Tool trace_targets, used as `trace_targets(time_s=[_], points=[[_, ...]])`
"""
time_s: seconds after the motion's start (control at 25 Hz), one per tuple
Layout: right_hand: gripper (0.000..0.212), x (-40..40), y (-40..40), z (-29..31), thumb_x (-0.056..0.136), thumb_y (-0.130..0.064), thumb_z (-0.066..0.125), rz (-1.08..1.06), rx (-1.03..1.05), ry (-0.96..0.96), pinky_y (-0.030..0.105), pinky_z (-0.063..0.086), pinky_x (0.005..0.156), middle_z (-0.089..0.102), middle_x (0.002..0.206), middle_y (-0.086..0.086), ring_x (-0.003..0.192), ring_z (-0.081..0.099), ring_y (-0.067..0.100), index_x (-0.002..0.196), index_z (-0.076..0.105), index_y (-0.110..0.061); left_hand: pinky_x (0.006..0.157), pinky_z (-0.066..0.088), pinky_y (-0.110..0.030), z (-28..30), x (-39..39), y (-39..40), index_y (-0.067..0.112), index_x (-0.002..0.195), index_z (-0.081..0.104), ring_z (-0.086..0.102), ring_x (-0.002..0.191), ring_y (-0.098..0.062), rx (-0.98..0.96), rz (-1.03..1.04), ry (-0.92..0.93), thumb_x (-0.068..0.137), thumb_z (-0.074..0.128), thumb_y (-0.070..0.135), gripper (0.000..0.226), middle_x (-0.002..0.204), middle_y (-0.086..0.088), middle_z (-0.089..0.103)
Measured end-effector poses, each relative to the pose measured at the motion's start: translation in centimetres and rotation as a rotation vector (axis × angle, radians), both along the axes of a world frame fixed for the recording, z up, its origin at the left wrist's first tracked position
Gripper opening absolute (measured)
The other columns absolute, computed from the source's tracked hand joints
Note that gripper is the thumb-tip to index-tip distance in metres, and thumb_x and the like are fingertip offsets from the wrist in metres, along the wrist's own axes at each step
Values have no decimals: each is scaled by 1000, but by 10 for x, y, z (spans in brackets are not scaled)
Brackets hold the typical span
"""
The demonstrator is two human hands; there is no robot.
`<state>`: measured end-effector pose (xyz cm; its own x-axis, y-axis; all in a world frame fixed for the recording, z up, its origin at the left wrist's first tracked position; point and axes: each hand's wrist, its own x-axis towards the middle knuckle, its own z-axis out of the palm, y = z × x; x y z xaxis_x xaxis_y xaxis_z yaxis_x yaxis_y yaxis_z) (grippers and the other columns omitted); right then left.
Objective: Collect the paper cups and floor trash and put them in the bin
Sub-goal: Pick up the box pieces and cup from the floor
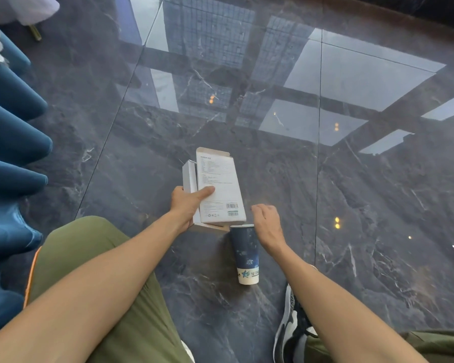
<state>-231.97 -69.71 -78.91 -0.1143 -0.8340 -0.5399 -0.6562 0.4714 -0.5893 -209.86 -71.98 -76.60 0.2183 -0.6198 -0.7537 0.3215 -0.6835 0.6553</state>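
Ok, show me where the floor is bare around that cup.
Bare tile lies right of the right hand and beyond the white boxes. It is crowded where the paper cup, boxes and left hand meet. Blue curtain borders the left.

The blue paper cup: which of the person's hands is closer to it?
The right hand, hovering open just beside the blue paper cup at its rim. The left hand is farther left, gripping the white boxes.

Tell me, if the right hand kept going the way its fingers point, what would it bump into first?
Most likely the white box held in the left hand. The right hand curls toward its lower corner, just above the paper cup. Depth is hard to judge here.
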Motion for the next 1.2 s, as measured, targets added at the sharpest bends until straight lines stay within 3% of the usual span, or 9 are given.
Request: trace_targets(time_s=[0.08, 0.16, 0.28, 0.44, 0.52, 0.72, 0.84, 1.04, 1.2], points=[[48, -7, 16, -1, 90, -48, 50, -67, 32, -12, 44, 45, 106, 51, 136, 5, 124, 55, 25, 130, 62, -22, 55, 63, -31, -2, -1, 1, 0, 122, 63, 79, 88, -27, 5, -29, -17, 79, 91, 15, 54, 113, -16, 77], [81, -9, 34, -5, 78, -61, 59, -31, 135, -20, 47, 46, 109, 41, 148, 4, 134, 52, 26, 149, 44, -25, 57, 64, -31, 0, -4, 1, 3, 114, 68, 79, 86, -24, -2, -64, -20, 80, 90, 13, 41, 107, -13, 79], [110, -6, 50, -17, 66, -70, 69, 43, 243, 4, 50, 50, 108, 35, 156, 2, 139, 50, 29, 158, 24, -30, 59, 64, -31, 3, -5, 1, 1, 114, 73, 80, 84, -24, -12, -59, 13, 82, 88, 11, 37, 106, -15, 80], [86, 0, 58, -33, 58, -63, 74, 97, 298, 20, 49, 59, 95, 60, 129, -2, 110, 67, 21, 130, 40, -30, 55, 63, -32, 0, -6, -3, -2, 115, 72, 79, 78, -23, 11, 36, 78, 83, 87, 10, 38, 106, -17, 79], [75, 1, 57, -36, 60, -56, 75, 52, 301, 15, 48, 61, 89, 62, 120, -2, 101, 68, 19, 122, 45, -27, 56, 63, -34, 0, -8, -6, -1, 116, 72, 80, 76, -24, 13, 64, 124, 84, 86, 10, 37, 104, -16, 80], [73, -10, 23, -30, 63, -54, 78, -264, 169, -79, 45, 63, 78, 58, 120, 8, 95, 68, 22, 119, 46, -20, 59, 65, -37, -4, -13, -8, 4, 121, 66, 80, 85, -25, -19, 61, 132, 84, 85, 8, 42, 111, -14, 79], [69, -17, -14, -11, 65, -51, 78, -361, 96, -110, 51, 61, 87, 56, 122, 10, 101, 66, 26, 119, 45, -21, 75, 67, -46, 1, -11, -3, 5, 129, 60, 78, 101, -30, -47, 26, 89, 79, 90, 13, 59, 119, -13, 77], [60, -17, -45, 79, 76, -40, 80, -351, 86, -160, 50, 59, 94, 55, 126, 7, 101, 65, 21, 120, 42, -25, 85, 65, -50, 73, 4, 35, 13, 130, 60, 78, 104, -28, 25, -38, 48, 75, 94, 19, 65, 119, -7, 78], [72, -4, -31, 200, 66, -55, 77, -237, 134, -147, 52, 60, 93, 56, 124, 5, 104, 65, 21, 122, 43, -25, 87, 65, -50, 184, 7, 64, 11, 129, 61, 78, 104, -28, 35, -49, 74, 74, 94, 15, 64, 117, -7, 79]])
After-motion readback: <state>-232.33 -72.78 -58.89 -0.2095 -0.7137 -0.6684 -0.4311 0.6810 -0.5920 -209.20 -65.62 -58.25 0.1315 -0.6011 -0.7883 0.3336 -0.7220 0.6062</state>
